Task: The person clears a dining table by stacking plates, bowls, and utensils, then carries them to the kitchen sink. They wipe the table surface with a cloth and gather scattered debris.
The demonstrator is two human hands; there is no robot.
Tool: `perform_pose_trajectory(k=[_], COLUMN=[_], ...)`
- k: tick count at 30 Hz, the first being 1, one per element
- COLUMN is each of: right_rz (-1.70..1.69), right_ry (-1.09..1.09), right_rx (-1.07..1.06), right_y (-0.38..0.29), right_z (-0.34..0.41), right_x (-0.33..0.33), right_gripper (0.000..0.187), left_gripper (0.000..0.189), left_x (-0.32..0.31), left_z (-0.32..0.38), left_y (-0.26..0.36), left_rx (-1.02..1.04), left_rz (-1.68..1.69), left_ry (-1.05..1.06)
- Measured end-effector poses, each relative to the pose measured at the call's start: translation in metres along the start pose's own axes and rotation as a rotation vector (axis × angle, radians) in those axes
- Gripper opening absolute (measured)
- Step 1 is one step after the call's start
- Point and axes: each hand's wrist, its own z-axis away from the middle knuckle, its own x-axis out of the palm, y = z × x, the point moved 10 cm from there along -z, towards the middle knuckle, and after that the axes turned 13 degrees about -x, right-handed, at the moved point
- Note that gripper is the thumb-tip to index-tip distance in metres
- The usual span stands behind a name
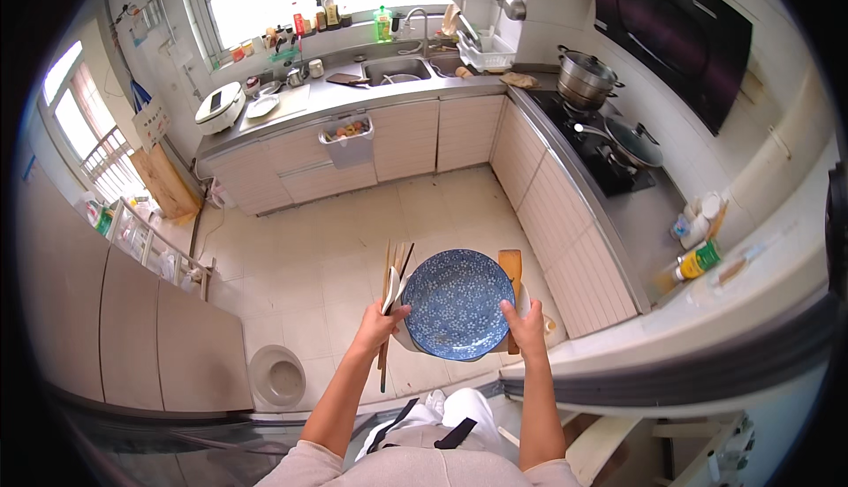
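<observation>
A round blue plate with a white blossom pattern [458, 305] is held up between my two hands, over the kitchen floor. Beneath it, the edge of a white dish [407, 339] sticks out. My left hand [382, 326] grips the left side of this stack, with a thumb at the plate's rim. Several chopsticks [386, 274] and a white spoon [391, 286] are clasped in that hand too. On the right, my right hand [525, 325] holds the stack together with a wooden spatula [510, 267]. The fingers under the dishes are hidden.
Ahead runs a counter with a sink [397, 72], a white rice cooker [220, 107] and a hanging waste bin [348, 142]. A gas hob [589, 136] at the right bears a steamer pot [586, 80] and a lidded pan [633, 141]. A bucket [277, 376] stands on the floor at left.
</observation>
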Motion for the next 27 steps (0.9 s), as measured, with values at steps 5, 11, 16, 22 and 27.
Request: perform_pose_trajectory(k=[5,11,16,22,27], right_rz=[0.007,0.0,-0.066,-0.006,0.016], right_ry=[-0.082,-0.216,-0.383,-0.556,-0.597], right_rx=[-0.046,-0.152,-0.188,-0.221,-0.28], right_y=[-0.023,-0.054,-0.095,-0.162,-0.196], right_z=[-0.117,-0.28,-0.408,-0.536,-0.632], right_x=[0.073,0.195,0.32,0.455,0.563], right_gripper=[0.08,0.075,0.068,0.062,0.059], left_gripper=[0.02,0.021,0.025,0.032,0.038], left_x=[-0.041,-0.109,-0.182,-0.263,-0.339], left_z=[-0.071,-0.192,-0.282,-0.372,-0.469], left_y=[0.063,0.126,0.175,0.238,0.274], left_rx=[-0.023,-0.017,0.005,-0.023,-0.019], left_rz=[0.066,0.134,0.221,0.334,0.389], left_ry=[0.09,0.224,0.358,0.505,0.564])
